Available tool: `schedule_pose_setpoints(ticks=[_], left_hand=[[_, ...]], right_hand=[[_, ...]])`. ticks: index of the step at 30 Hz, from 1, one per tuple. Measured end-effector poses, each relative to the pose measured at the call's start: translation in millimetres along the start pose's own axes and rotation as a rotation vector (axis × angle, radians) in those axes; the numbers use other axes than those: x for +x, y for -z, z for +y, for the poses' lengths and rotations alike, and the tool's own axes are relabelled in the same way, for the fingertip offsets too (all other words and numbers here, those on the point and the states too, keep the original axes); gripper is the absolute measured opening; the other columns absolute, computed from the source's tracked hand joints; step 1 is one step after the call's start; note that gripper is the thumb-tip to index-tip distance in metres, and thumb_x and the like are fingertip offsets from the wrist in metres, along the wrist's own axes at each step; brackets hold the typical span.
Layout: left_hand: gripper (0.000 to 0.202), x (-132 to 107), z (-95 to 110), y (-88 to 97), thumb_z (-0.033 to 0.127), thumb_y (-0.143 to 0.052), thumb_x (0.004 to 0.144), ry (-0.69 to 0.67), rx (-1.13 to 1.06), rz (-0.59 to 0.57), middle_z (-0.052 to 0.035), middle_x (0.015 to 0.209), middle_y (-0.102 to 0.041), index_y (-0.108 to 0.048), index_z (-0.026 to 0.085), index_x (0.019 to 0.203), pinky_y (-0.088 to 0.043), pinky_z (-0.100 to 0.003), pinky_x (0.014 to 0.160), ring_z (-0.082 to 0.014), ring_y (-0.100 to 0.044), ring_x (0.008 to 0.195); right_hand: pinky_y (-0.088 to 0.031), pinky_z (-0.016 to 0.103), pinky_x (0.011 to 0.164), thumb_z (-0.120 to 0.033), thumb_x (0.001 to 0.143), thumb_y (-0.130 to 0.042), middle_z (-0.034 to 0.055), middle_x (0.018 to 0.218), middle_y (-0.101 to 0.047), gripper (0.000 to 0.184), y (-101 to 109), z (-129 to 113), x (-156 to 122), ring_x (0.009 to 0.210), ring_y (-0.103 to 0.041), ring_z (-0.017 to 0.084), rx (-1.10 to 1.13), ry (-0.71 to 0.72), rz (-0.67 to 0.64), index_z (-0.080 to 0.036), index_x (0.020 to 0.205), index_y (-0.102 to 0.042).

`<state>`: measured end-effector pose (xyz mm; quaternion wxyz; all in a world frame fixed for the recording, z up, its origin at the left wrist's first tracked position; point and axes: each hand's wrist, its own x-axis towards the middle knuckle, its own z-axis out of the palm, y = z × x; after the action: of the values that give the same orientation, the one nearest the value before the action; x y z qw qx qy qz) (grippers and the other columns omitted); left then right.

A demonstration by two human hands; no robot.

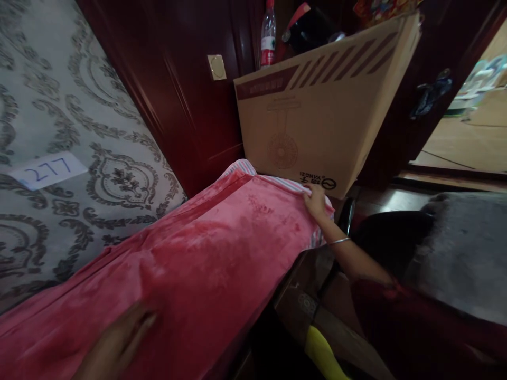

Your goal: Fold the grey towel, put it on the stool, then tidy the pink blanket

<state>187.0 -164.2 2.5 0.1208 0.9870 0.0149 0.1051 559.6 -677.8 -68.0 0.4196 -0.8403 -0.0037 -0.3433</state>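
A red plush blanket (206,253) lies spread along a narrow surface, running from the lower left to the middle. A striped sheet (243,168) peeks out under its far end. My left hand (119,343) rests flat on the blanket at the bottom, fingers stretched out. My right hand (316,202) reaches to the blanket's far corner and pinches its edge. A thin bangle (339,241) circles that wrist, and the sleeve is dark red.
A large cardboard box (317,111) stands just past the blanket's far end, against dark wooden panelling (178,95). A plastic bottle (268,34) stands behind it. Patterned grey wallpaper with a paper label (47,170) fills the left. A grey cushion (467,253) lies at right.
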Motion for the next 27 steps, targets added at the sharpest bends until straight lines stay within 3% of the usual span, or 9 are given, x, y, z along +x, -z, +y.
schedule_pose_setpoints(ticks=[2, 5, 7, 10, 14, 20, 27], left_hand=[[0.042, 54, 5, 2.1, 0.054, -0.043, 0.087, -0.011, -0.085, -0.015, -0.0052, 0.106, -0.077, -0.072, 0.026, 0.099, -0.058, -0.036, 0.092, -0.0262, -0.073, 0.098], [0.045, 125, 0, -5.0, 0.051, -0.043, 0.083, 0.012, -0.037, 0.072, -0.0106, 0.113, -0.075, -0.069, 0.021, 0.102, -0.054, -0.041, 0.099, -0.0282, -0.07, 0.106], [0.048, 160, -8, -13.5, 0.049, -0.041, 0.081, 0.039, 0.024, 0.11, -0.0143, 0.117, -0.073, -0.068, 0.018, 0.104, -0.052, -0.043, 0.103, -0.0297, -0.067, 0.112], [0.048, 192, -23, -25.9, 0.048, -0.039, 0.083, 0.083, 0.081, 0.11, -0.0157, 0.115, -0.073, -0.069, 0.016, 0.101, -0.052, -0.043, 0.102, -0.0302, -0.067, 0.112], [0.052, 206, -40, -37.9, 0.053, -0.037, 0.086, 0.153, 0.052, 0.014, -0.0143, 0.107, -0.076, -0.072, 0.017, 0.098, -0.054, -0.041, 0.096, -0.0298, -0.069, 0.106], [0.053, 204, -52, -44.2, 0.06, -0.032, 0.089, 0.198, 0.043, -0.052, -0.0111, 0.093, -0.075, -0.066, 0.021, 0.081, -0.054, -0.039, 0.086, -0.0276, -0.07, 0.091], [0.038, 196, -46, -54.1, 0.051, -0.03, 0.092, 0.25, 0.144, -0.022, -0.0099, 0.087, -0.071, -0.054, 0.024, 0.082, -0.051, -0.038, 0.08, -0.0266, -0.07, 0.085]], right_hand=[[-0.04, 0.046, 0.109, -0.019, 0.084, -0.05, 0.0171, 0.122, -0.064, 0.038, -26, -19, 18, 0.119, -0.055, 0.029, 0.027, 0.045, -0.147, -0.014, 0.117, -0.066], [-0.044, 0.042, 0.106, -0.018, 0.084, -0.052, 0.0153, 0.124, -0.065, 0.039, -67, -39, 44, 0.116, -0.058, 0.027, 0.035, 0.027, -0.289, -0.014, 0.121, -0.066], [-0.045, 0.039, 0.105, -0.017, 0.084, -0.055, 0.0144, 0.124, -0.066, 0.039, -93, -45, 60, 0.115, -0.06, 0.026, 0.033, 0.013, -0.332, -0.015, 0.121, -0.067], [-0.048, 0.037, 0.099, -0.018, 0.084, -0.059, 0.015, 0.122, -0.068, 0.041, -126, -48, 79, 0.112, -0.064, 0.027, 0.019, -0.025, -0.398, -0.015, 0.124, -0.066], [-0.051, 0.032, 0.087, -0.025, 0.084, -0.065, 0.0146, 0.11, -0.072, 0.04, -162, -44, 99, 0.099, -0.068, 0.027, -0.005, -0.072, -0.468, -0.014, 0.123, -0.068], [-0.044, 0.022, 0.061, -0.034, 0.081, -0.068, 0.0035, 0.071, -0.068, 0.018, -193, -42, 123, 0.069, -0.061, 0.016, 0.022, -0.087, -0.597, -0.016, 0.083, -0.072], [-0.039, 0.02, 0.058, -0.035, 0.071, -0.076, -0.0002, 0.071, -0.064, 0.022, -210, -53, 129, 0.066, -0.054, 0.013, 0.06, -0.044, -0.645, -0.016, 0.079, -0.067]])
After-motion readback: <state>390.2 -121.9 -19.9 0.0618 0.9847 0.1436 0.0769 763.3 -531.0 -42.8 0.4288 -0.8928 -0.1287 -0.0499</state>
